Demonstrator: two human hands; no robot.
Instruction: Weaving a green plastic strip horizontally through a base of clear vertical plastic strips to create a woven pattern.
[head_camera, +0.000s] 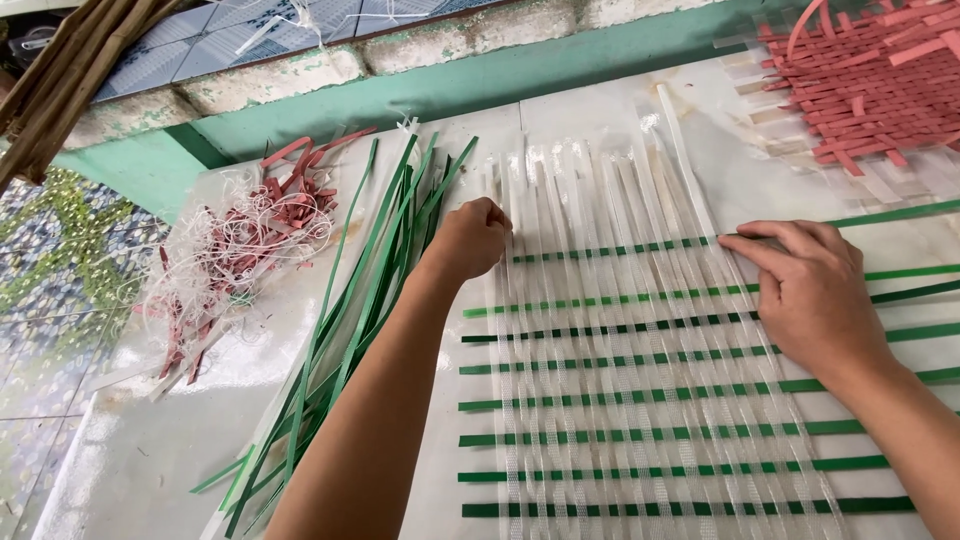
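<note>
You're mid-weave: your left hand (470, 240) pinches the clear strips (600, 330), your right hand (810, 290) presses flat on the topmost green strip (620, 250) (mat on the table (150, 450)). Next, likely snug that strip.

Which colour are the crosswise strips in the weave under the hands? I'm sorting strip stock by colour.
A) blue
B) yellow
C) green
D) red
C: the crosswise strips threaded through the clear lengthwise strips between the left hand and right hand are green.
</note>
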